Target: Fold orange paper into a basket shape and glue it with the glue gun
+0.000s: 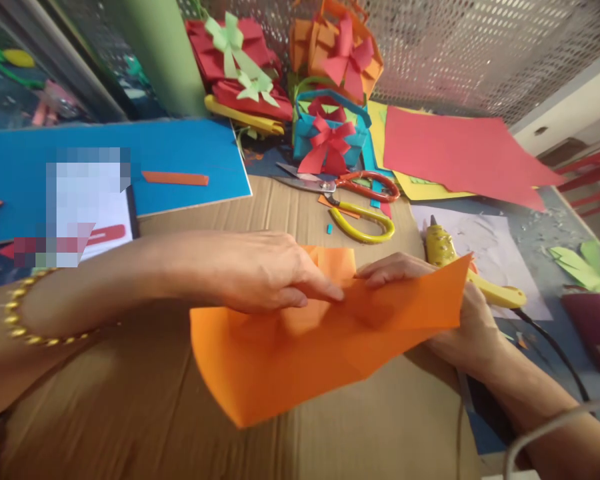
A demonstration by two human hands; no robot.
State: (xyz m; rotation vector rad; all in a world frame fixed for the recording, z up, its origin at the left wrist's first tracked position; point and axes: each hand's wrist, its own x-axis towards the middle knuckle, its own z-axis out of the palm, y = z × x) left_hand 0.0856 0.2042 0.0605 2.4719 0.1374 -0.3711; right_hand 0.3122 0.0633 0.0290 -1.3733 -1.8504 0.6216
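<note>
A folded piece of orange paper (300,373) is held above the brown cardboard, its left end curving down. My left hand (265,270) reaches across it, the index fingertip pressing on its inner face near the middle and the other fingers curled. At the paper's right end, my right hand (467,333) grips it from behind, its fingers showing over the back edge and part of the hand hidden by the paper. A gold bead bracelet (15,313) is on my left wrist.
Scissors (355,193) with red and yellow handles lie beyond the paper. Paper bags with bows (330,137) stand behind them. A yellow glue gun (440,243) lies at the right, below red sheets (455,150). A phone (107,207) rests on the blue board (195,150).
</note>
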